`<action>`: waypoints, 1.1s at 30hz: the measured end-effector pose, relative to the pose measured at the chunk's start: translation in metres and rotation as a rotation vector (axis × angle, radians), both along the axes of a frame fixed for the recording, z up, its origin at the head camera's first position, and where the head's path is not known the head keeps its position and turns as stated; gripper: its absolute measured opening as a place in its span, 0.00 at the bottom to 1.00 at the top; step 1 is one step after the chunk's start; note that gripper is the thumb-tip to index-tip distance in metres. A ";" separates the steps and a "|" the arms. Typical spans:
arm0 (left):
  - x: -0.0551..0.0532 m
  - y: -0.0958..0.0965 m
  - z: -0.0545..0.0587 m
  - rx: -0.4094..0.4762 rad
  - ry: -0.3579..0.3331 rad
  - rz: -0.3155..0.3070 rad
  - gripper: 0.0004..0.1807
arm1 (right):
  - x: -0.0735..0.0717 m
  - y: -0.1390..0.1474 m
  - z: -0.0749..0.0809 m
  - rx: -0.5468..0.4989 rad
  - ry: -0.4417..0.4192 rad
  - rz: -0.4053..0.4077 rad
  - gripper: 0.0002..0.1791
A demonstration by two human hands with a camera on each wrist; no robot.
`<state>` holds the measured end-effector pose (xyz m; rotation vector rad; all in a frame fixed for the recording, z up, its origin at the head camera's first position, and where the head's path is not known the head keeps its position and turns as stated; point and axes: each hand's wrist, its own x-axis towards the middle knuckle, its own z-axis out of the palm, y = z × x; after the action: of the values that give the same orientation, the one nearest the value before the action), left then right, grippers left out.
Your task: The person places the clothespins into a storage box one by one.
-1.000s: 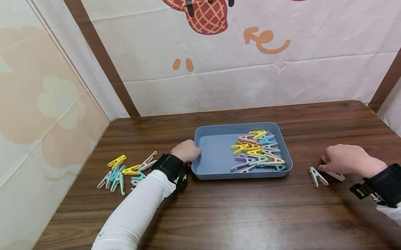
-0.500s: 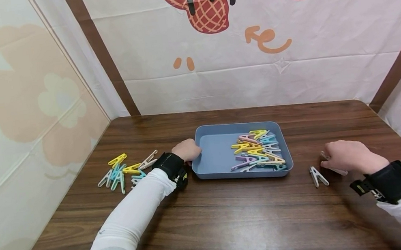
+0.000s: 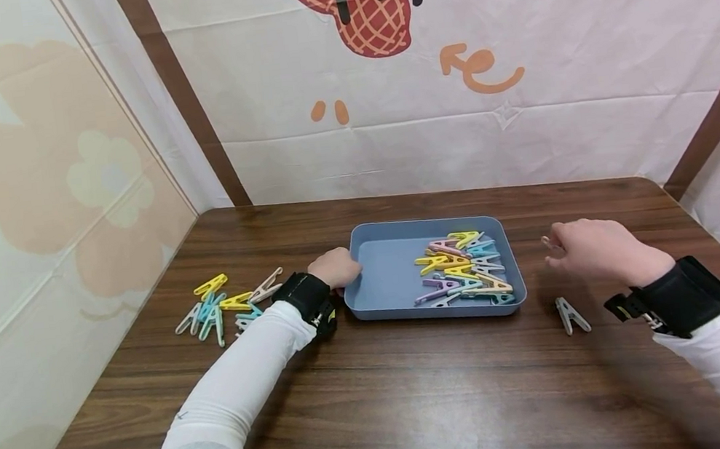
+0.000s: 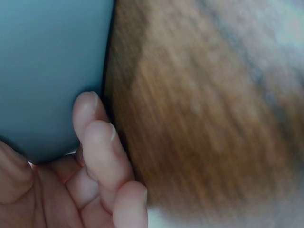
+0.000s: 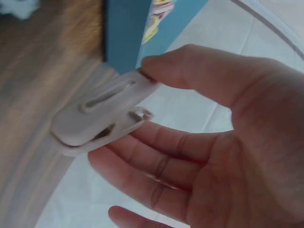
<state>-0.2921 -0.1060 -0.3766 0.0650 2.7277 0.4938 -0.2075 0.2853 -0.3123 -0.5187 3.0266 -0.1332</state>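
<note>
My left hand point(image 3: 334, 268) grips the left side of a blue-grey tray point(image 3: 380, 275). In the left wrist view its fingers point(image 4: 100, 149) lie against the tray wall point(image 4: 47, 71). Several clothespins point(image 3: 463, 265), yellow, purple, blue and white, lie in the right half of the tray. Above the table to the tray's right, my right hand point(image 3: 600, 250) pinches a pale pinkish-white clothespin point(image 5: 99, 111) between thumb and fingers. In the head view the hand hides most of that clothespin. Below it, a single grey-white clothespin point(image 3: 572, 316) lies on the table.
A loose pile of clothespins point(image 3: 211, 310) in yellow, blue, green and white lies left of the tray, partly behind my left forearm. The brown wooden table point(image 3: 417, 394) meets printed cloth walls point(image 3: 392, 155) at the back and sides.
My right hand has lifted the pinkish-white clothespin off the table and moved up and left, toward the tray. The left hand and the tray stay where they were.
</note>
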 end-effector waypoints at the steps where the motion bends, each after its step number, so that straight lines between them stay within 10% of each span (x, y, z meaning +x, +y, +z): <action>1: 0.000 0.000 0.000 0.000 0.001 0.000 0.15 | -0.002 -0.004 0.003 -0.004 0.013 0.007 0.14; 33: 0.001 0.001 0.000 -0.004 0.008 -0.005 0.15 | -0.060 -0.142 0.005 -0.042 0.074 0.371 0.12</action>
<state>-0.2913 -0.1051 -0.3764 0.0726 2.7354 0.4880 -0.2680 0.1429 -0.3070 -1.0969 2.9359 -0.1595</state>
